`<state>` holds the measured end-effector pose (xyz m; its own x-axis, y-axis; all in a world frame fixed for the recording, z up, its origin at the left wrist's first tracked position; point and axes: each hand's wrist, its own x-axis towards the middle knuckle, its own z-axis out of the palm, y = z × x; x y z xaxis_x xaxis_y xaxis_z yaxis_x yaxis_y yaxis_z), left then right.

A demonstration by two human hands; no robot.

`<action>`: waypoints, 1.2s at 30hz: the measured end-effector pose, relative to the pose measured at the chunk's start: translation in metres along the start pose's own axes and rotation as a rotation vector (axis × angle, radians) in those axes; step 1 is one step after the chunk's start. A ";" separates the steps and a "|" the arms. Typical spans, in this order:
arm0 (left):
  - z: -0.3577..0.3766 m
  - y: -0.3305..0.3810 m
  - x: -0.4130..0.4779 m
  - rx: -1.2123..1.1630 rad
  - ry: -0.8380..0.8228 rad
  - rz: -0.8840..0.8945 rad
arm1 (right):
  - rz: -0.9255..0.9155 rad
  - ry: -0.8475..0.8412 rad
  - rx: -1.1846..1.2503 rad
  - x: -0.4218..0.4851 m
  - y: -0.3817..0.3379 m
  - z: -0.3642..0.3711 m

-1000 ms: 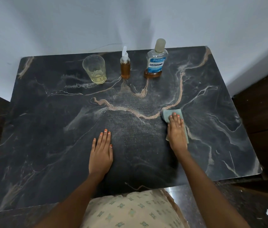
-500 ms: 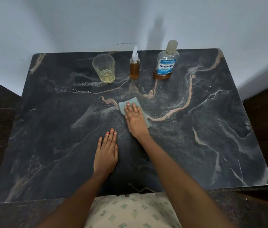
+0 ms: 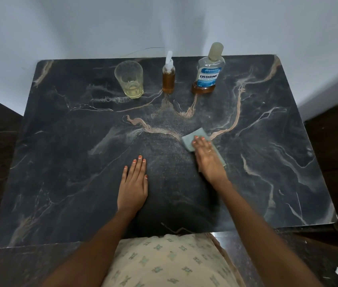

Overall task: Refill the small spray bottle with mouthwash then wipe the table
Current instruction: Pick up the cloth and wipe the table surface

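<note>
Dim, soft light; wide-angle edge distortion

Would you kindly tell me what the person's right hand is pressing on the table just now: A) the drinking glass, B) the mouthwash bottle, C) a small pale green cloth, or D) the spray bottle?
C: the right hand lies flat on the pale green cloth on the table, while the glass, spray bottle and mouthwash bottle stand untouched along the far edge.
</note>
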<state>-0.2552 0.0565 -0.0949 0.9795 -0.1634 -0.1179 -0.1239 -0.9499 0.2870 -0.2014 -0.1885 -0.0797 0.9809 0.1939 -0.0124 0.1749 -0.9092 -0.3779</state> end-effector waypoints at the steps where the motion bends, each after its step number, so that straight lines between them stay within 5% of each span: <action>1: 0.000 0.000 0.000 0.004 -0.001 0.000 | 0.062 0.016 0.006 0.002 0.005 -0.003; 5: 0.001 -0.001 0.000 0.011 0.003 0.004 | 0.167 0.051 0.015 0.008 -0.008 0.003; 13: -0.004 0.002 -0.001 0.007 0.015 0.018 | -0.050 -0.104 0.059 -0.036 -0.082 0.027; 20: -0.003 0.002 -0.001 0.007 0.010 0.022 | -0.201 -0.054 -0.135 -0.110 -0.082 0.030; 28: 0.000 0.001 -0.001 0.000 0.009 0.019 | 0.165 0.031 -0.035 -0.141 -0.011 -0.003; 36: 0.001 0.001 -0.002 -0.006 0.001 0.012 | 0.425 0.117 -0.006 -0.062 0.027 -0.013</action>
<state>-0.2574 0.0562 -0.0953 0.9782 -0.1740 -0.1134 -0.1343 -0.9464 0.2938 -0.2560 -0.2300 -0.0769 0.9686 -0.2410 -0.0604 -0.2465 -0.9010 -0.3569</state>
